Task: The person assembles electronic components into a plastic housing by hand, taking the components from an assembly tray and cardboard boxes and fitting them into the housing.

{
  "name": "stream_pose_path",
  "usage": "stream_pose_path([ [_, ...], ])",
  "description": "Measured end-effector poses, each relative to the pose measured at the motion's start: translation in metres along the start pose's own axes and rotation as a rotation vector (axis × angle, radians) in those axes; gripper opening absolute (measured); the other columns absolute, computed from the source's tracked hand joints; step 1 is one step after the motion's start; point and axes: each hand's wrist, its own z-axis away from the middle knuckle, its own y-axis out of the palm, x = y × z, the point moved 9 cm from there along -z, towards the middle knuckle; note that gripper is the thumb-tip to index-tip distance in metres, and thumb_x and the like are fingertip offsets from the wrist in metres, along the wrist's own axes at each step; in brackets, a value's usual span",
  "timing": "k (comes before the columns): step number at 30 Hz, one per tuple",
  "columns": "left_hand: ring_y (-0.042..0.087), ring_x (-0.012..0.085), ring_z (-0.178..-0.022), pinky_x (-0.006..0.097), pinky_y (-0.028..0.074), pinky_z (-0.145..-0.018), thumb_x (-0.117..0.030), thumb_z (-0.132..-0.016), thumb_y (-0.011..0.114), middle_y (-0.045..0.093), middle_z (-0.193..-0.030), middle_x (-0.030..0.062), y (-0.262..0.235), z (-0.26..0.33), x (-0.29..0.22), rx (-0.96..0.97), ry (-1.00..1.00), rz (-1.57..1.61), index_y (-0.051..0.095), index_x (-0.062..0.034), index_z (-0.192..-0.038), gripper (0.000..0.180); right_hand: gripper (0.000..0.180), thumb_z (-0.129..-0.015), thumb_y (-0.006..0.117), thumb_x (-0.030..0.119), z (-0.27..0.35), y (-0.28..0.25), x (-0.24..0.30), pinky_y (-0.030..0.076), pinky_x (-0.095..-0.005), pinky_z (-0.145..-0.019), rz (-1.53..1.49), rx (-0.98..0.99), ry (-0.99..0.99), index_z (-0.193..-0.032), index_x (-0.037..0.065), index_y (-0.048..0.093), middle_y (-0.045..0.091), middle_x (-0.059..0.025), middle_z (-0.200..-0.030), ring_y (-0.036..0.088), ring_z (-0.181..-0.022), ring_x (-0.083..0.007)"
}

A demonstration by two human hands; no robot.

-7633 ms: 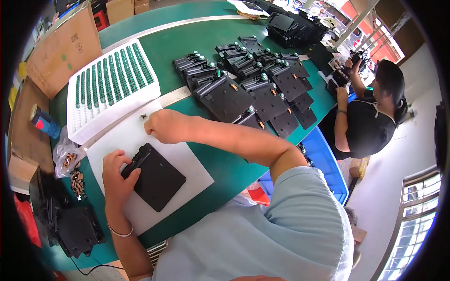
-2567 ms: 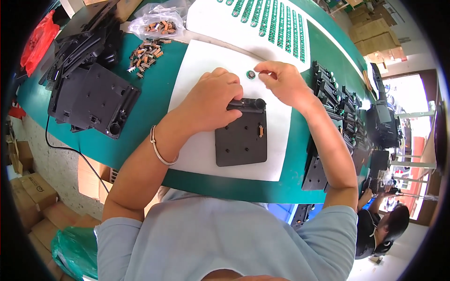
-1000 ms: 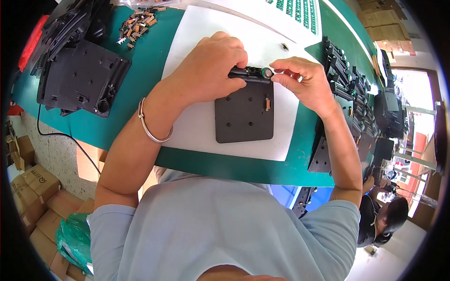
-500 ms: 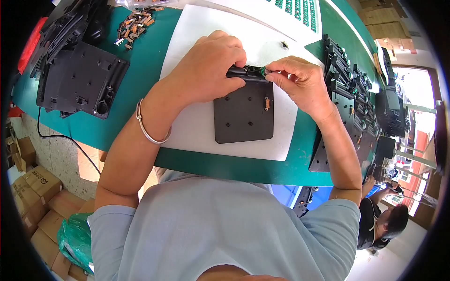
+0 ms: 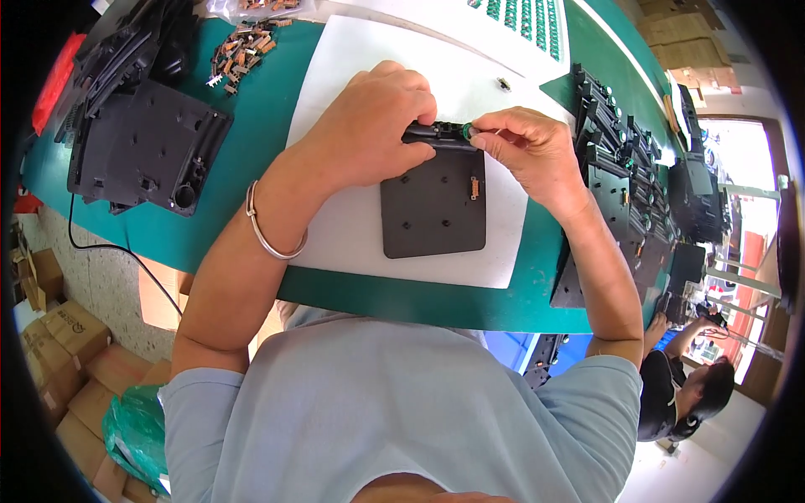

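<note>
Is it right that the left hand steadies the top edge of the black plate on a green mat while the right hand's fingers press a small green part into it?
Not quite: the head view shows the black plate lying on a white mat, which itself lies on the green table. The rest holds: the left hand steadies its top edge, and the right hand presses the small green part in.

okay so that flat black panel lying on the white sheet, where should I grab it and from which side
Probably by the near edge of the black panel, coming from the person's side. It lies flat on the white sheet, and that edge is bare. The far edge is taken: the left hand covers it and the right hand pinches a small green part there.
</note>
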Motion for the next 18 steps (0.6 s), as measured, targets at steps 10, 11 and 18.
stream_pose_path([
  [10,0.055,0.0325,-0.093,0.041,0.046,-0.083,-0.013,-0.066,0.076,0.059,-0.088,0.0092,-0.008,-0.007,-0.013,-0.104,0.187,-0.007,0.059,-0.0039,-0.085,0.027,0.02,-0.093,0.067,0.015,0.004,-0.069,-0.007,0.054,-0.0281,-0.07,0.453,-0.245,-0.055,-0.106,-0.001,0.071,0.073,-0.0103,-0.091,0.066,-0.075,-0.0144],
  [11,0.056,0.0339,-0.094,0.041,0.047,-0.083,-0.012,-0.066,0.076,0.059,-0.089,0.0102,-0.011,-0.004,-0.014,-0.097,0.192,-0.005,0.059,-0.0038,-0.086,0.027,0.021,-0.093,0.067,0.015,0.001,-0.057,-0.004,0.054,-0.031,-0.073,0.483,-0.103,0.05,-0.107,0.0,0.07,0.073,-0.0151,-0.095,0.069,-0.079,-0.0189],
  [18,0.06,0.0302,-0.074,0.035,0.05,-0.068,-0.001,-0.066,0.074,0.06,-0.085,0.0145,-0.031,-0.004,-0.014,-0.126,-0.001,0.071,0.058,0.0003,-0.086,0.026,0.051,-0.093,0.064,0.043,0.055,0.015,0.0,0.054,-0.0396,-0.077,-0.049,0.279,0.332,-0.116,-0.002,0.064,0.071,-0.0212,-0.092,0.069,-0.081,-0.0321],
])
